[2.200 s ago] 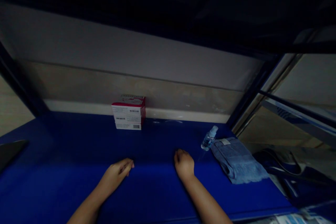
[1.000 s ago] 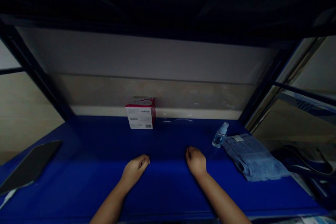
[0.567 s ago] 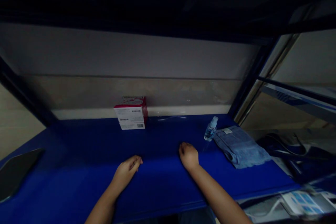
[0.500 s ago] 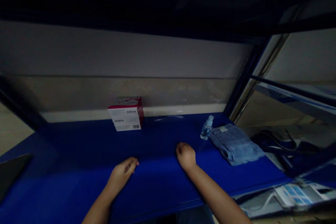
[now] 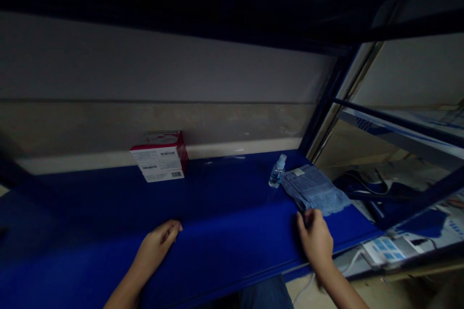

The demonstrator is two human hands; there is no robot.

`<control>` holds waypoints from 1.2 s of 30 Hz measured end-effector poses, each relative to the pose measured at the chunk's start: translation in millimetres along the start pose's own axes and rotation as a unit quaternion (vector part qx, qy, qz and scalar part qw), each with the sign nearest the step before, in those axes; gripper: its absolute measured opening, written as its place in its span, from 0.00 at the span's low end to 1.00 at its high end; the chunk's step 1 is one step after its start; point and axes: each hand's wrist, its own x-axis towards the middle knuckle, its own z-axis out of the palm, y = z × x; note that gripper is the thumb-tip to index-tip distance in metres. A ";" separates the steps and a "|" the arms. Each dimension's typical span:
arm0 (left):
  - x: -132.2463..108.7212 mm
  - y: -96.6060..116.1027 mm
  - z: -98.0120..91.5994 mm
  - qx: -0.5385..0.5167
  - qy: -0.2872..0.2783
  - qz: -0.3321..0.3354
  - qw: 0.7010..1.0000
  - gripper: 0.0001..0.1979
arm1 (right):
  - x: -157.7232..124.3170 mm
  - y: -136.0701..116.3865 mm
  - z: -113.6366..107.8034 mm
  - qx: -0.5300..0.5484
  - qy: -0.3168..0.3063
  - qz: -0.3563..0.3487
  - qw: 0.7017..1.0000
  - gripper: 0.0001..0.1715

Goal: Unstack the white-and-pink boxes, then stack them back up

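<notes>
In the head view, the right hand [image 5: 315, 240] curls narrowly just beside a folded towel [image 5: 313, 190], whether gripping it hidden. The left hand [image 5: 156, 247] lies half-open, empty, on the blue shelf [image 5: 224, 246], nearest a box [image 5: 158, 157]; a bottle [image 5: 277, 172] stands by the towel.

Shelf [image 5: 217, 246] deep blue; box [image 5: 155, 161] white, red-edged; towel [image 5: 313, 188] pale greyish blue.

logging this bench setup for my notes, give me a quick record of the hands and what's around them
left hand: left hand resting, nothing held, on the blue shelf
right hand: right hand at the near edge of the folded blue towel, nothing visibly held
beside towel: clear plastic bottle, upright
back of shelf: red-and-white carton, by the wall
</notes>
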 end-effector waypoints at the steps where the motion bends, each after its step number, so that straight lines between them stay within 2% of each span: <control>1: -0.2 0.9 0.1 0.000 0.004 0.005 1.000 0.18 | 2.4 11.0 -2.2 -0.038 0.026 0.016 0.999 0.21; 3: -0.6 2.7 -0.1 0.002 0.007 0.009 1.000 0.17 | 8.2 26.3 -3.9 -0.115 0.053 0.037 0.991 0.28; 6: -1.2 4.8 -0.7 0.007 0.010 0.008 1.000 0.17 | 16.5 31.6 -0.7 -0.157 0.020 0.046 0.986 0.26; 12: -0.8 2.4 -0.3 0.012 0.008 0.013 1.000 0.17 | 21.0 20.9 11.7 -0.077 -0.008 -0.013 0.997 0.22; 17: -0.1 4.0 1.1 0.019 0.002 0.009 1.000 0.18 | 16.1 27.5 21.7 0.052 0.002 -0.017 0.999 0.23; 20: 0.2 6.7 1.8 0.014 0.006 0.015 1.000 0.17 | 18.6 32.7 27.1 0.092 0.000 -0.026 0.995 0.22; 29: 1.2 5.5 4.3 0.009 0.010 0.019 1.000 0.17 | 49.1 37.3 35.3 0.005 -0.004 -0.054 0.999 0.22; 33: 0.8 6.2 7.5 0.011 0.018 0.028 0.999 0.16 | 42.8 44.3 29.6 0.004 -0.008 -0.067 0.998 0.19; 36: -0.9 8.4 8.8 0.015 0.019 0.028 0.999 0.16 | 28.4 41.8 23.1 0.026 0.032 -0.034 0.999 0.17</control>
